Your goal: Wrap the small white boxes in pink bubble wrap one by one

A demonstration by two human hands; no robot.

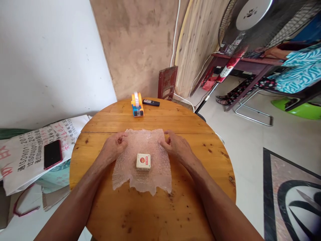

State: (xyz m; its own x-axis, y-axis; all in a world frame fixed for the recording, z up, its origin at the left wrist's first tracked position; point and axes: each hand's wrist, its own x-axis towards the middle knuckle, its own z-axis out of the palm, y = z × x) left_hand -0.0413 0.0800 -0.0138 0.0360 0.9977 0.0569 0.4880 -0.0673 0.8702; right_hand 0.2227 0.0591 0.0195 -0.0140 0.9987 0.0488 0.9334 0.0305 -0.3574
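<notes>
A sheet of clear bubble wrap (pixel 140 142) lies spread on the round wooden table, its near edge torn and uneven. On top of it, a little below its middle, sits a small cream-coloured box (pixel 143 162) with red print. At the sheet's upper left edge is my left hand (pixel 114 145), its fingers curled and closed on the wrap. My right hand (pixel 177 145) is at the upper right edge, thumb over the wrap and index finger by the corner, held apart. Neither hand touches the box.
Toward the back of the wooden table (pixel 195 204) stand an orange and blue tape dispenser (pixel 137 105) and a dark remote control (pixel 151 102). A phone (pixel 52 154) lies on printed sacks at left. A standing fan (pixel 250 20) and a seated person (pixel 301 68) are at right.
</notes>
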